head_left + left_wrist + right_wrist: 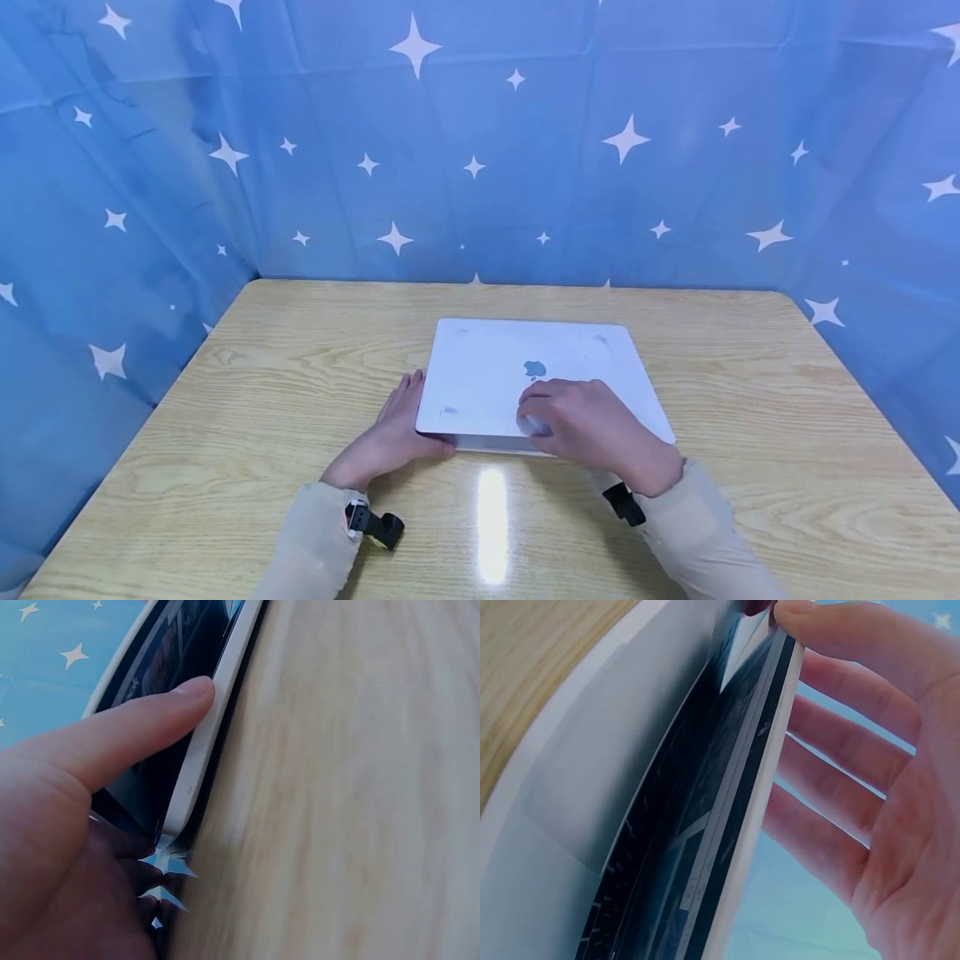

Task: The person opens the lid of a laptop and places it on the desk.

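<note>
A silver laptop (480, 358) with an apple logo lies on the table, its lid partly raised along the near side. My right hand (592, 425) holds the lid's near edge, the thumb at the rim and the fingers over the outer face. In the right wrist view, the dark keyboard (634, 840) shows through the narrow gap below the lid (769, 765). At the near left corner, my left hand (393, 433) rests against the laptop with fairly straight fingers along its side. The left thumb (150, 724) touches the front edge of the base (196, 754).
The laptop sits on a light wood-grain table (315, 333). A blue curtain (525, 200) with white stars hangs behind the table and along its sides. Dark straps (367, 521) are on both wrists, over light sleeves. A bright reflection lies on the table in front of the laptop.
</note>
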A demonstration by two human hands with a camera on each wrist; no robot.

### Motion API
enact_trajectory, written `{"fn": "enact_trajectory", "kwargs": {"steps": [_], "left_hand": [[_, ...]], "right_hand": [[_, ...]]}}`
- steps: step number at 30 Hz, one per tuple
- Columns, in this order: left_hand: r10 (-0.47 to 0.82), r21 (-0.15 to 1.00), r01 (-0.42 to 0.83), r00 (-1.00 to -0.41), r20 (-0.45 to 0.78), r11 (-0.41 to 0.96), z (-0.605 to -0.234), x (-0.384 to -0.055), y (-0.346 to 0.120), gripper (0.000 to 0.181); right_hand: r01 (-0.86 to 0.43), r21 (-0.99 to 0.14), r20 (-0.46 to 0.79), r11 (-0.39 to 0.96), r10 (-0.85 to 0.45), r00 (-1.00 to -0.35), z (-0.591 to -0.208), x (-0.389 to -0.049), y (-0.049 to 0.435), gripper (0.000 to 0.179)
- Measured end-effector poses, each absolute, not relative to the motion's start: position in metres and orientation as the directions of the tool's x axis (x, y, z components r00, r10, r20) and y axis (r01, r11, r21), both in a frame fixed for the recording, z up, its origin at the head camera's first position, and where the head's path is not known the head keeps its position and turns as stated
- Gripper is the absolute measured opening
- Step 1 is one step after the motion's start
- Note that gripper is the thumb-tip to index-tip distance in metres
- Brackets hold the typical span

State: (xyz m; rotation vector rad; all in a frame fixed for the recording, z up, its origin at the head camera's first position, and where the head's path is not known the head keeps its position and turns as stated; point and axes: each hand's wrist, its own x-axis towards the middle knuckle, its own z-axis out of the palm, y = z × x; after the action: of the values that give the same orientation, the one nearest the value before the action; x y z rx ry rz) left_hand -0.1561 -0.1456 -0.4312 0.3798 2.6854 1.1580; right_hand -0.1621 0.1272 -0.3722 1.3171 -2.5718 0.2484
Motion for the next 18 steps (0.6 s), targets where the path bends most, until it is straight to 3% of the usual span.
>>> {"fn": "enact_trajectory", "kwargs": {"steps": [18], "left_hand": [[0.345,0.718,0.212,-0.938,-0.042,0.663,-0.4304,-0.1560,-0.1471,0.100]], "right_hand": [[-0.799,-0.067,0.299,0.598,-0.752,-0.587,-0.3678,-0.1616,0.1271,0.013]]}}
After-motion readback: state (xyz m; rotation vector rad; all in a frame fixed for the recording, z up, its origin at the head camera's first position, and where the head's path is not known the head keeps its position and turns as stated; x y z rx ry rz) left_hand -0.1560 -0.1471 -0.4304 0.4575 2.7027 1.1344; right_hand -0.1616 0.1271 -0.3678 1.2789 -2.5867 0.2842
